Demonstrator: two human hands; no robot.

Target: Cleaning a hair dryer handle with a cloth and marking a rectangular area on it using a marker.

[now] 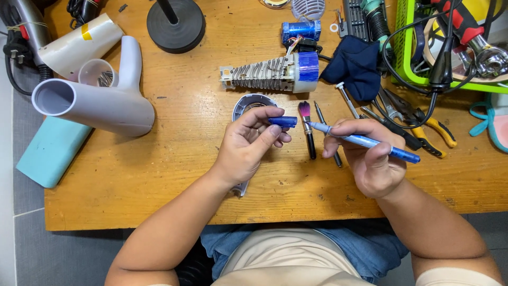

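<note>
My left hand (248, 145) pinches a small blue pen cap (282, 121) between thumb and fingers, held over a grey round hair dryer part (246, 103). My right hand (365, 156) grips a blue pen (370, 142), its uncapped tip pointing left toward the cap, a short gap apart. Between the hands a small brush with pink bristles (306, 130) and a thin screwdriver (324, 124) lie on the wooden table (174, 159). A coiled heating element with a blue end (272, 74) lies just beyond.
A white hair dryer shell (100, 100) and a paper tube (79, 45) lie at the left, a black round base (175, 24) at the back. A dark cloth (355, 66), pliers (423, 130) and a green basket (410, 58) with cables crowd the right.
</note>
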